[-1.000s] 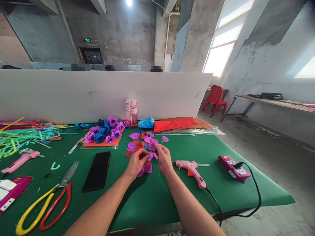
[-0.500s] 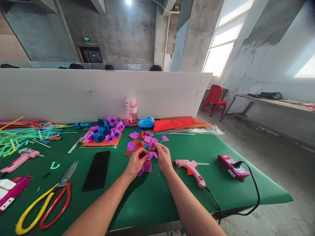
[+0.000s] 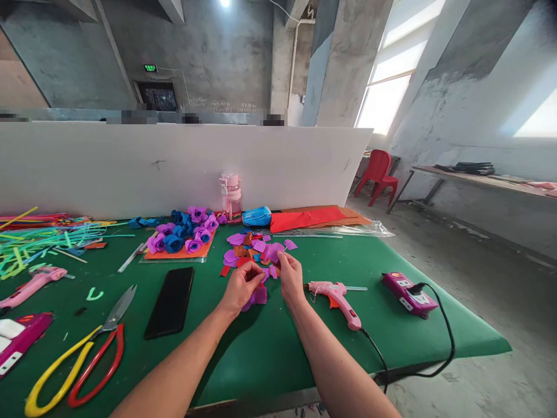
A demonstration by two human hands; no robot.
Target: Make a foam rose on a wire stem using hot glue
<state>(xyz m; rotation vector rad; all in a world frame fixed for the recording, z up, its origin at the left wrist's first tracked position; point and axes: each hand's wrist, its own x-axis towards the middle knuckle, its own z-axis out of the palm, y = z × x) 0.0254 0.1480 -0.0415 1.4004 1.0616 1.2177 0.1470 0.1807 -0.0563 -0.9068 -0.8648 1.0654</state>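
My right hand (image 3: 290,276) is closed in a pinch at the edge of a purple petal (image 3: 274,251), which looks like foam or paper. Just left of it, my left hand (image 3: 242,284) has thumb and forefinger pressed together; what they hold, if anything, is too small to make out. More purple petals (image 3: 260,295) show beneath and beside the left fingers. Beyond both hands spreads a pile of loose purple, brown, red and blue cut pieces (image 3: 241,251). A pink glue gun (image 3: 337,293) lies on the table right of my right hand.
Finished purple and blue flowers (image 3: 175,243) rest on orange sheets. Left are a black phone (image 3: 169,303), scissors (image 3: 115,313), another pink glue gun (image 3: 39,284) and coloured strips (image 3: 52,241). A purple power strip (image 3: 409,295) with a black cable sits right. A white board (image 3: 187,168) stands behind.
Both hands stay almost in place, with the purple petal still at my right fingertips. The view has shifted very slightly.
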